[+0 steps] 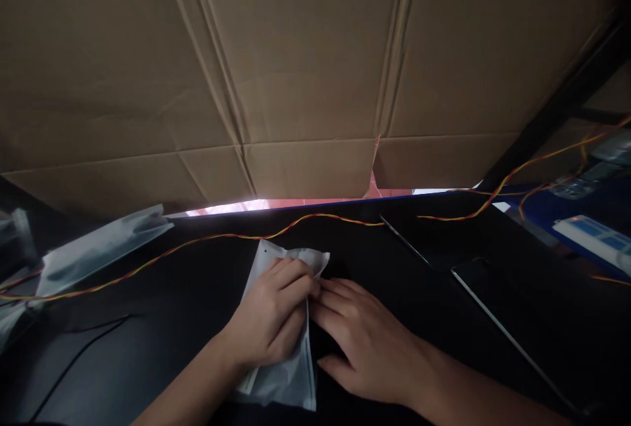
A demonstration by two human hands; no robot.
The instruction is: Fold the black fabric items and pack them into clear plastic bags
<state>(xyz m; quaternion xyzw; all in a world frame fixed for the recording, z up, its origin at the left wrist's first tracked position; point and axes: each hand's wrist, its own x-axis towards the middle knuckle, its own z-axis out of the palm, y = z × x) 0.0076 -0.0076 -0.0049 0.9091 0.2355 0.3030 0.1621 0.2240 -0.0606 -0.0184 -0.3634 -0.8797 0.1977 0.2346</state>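
Observation:
A frosted plastic bag (290, 383) lies flat on the black tabletop in front of me. Across its middle rests my left hand (276, 311), fingers curled together and closed on the bag near its right edge. My right hand (362, 331) lies to the right of the bag with its fingers stretched out and the thumb apart. Its fingertips meet the bag's right edge, close to my left fingertips. Whatever is in the bag is mostly covered by my left hand, so I cannot make it out.
A twisted red-and-yellow wire (211, 236) crosses the tabletop behind the bag. Another frosted bag (106, 245) lies at the left, near a thin black cable (81, 363). Two dark flat devices (517, 327) lie at right, beyond them a white power strip (594, 238). Cardboard (315, 84) stands behind.

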